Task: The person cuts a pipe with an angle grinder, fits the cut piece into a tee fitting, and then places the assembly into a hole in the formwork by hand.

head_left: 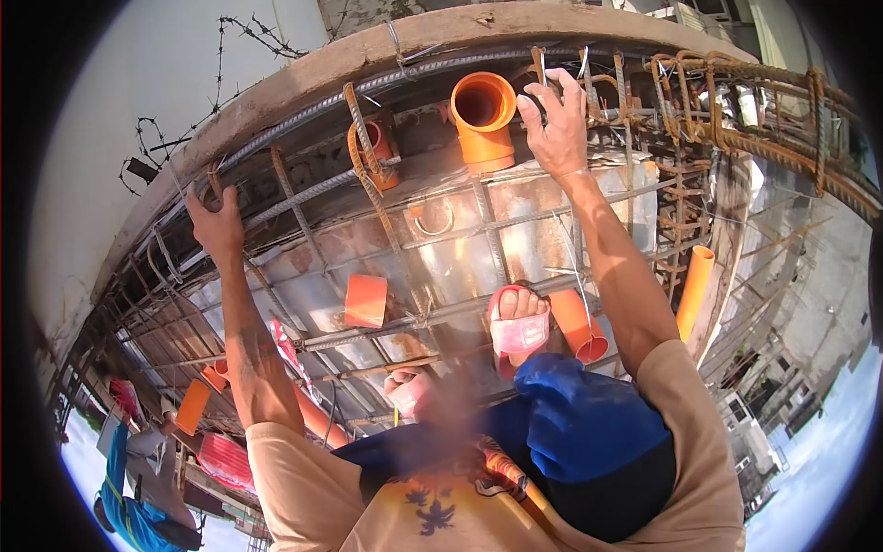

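My left hand (217,224) is closed around a rusty stirrup end (214,175) at the left of the rebar cage, beside the long ribbed bar (322,115). On the right, my right hand (558,129) has its fingers bent around another stirrup end (539,61), just under the wooden board (441,29). Its thumb is close to an orange pipe elbow (485,124), whose round mouth faces me. A shorter orange pipe (380,156) stands between my hands, partly hidden by a rusty stirrup (359,124).
Metal sheets (533,216) lie beneath the cage. Orange pipe pieces (366,301) (579,327) and a longer orange pipe (695,290) are around my feet. Rusty bars (782,152) stick out at right. Barbed wire (221,74) hangs upper left. Another person (138,497) is at lower left.
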Motion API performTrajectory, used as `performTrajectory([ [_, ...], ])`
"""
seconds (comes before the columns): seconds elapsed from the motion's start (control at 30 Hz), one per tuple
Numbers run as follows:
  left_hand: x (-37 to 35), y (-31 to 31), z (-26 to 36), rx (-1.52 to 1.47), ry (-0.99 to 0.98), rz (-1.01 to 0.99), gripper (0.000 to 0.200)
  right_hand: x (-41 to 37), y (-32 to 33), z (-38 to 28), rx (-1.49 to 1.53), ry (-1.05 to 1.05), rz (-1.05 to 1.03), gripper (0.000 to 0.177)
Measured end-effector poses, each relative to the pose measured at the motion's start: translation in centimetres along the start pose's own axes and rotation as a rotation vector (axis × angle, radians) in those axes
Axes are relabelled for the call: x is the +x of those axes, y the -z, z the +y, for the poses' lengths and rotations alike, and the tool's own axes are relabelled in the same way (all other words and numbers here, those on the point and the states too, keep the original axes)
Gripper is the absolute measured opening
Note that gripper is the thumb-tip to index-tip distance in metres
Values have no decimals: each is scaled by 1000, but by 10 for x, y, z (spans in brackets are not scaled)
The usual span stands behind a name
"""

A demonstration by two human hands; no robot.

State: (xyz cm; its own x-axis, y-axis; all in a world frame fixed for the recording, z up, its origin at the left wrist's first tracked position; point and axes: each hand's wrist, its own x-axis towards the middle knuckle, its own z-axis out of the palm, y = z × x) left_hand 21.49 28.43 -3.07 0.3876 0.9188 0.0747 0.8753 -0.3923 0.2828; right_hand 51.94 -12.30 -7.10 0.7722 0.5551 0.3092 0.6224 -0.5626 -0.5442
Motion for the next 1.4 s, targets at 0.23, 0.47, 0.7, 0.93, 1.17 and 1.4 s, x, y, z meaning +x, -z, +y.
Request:
performTrajectory([
  [0.23,5,-12,-16,27,-116,86,81,1,-4,6,2,21,37,27],
  [0.47,5,4,4,-33,-14,-75,85,-1,-7,10,-81,77,33,28],
  [0.7,4,-5,-6,-29,-121,62,93,0,-4,3,-181,72,-1,26],
  [0.93,0,6,0,-227,-8,-32,100,0,-5,1,-249,58,-42,30],
  [1.17,4,-2,-12,-281,-116,58,93,0,-7,5,-362,94,-73,34],
  [1.4,1,22,8,-473,68,-99,91,2,-9,1,-377,-41,-158,43],
])
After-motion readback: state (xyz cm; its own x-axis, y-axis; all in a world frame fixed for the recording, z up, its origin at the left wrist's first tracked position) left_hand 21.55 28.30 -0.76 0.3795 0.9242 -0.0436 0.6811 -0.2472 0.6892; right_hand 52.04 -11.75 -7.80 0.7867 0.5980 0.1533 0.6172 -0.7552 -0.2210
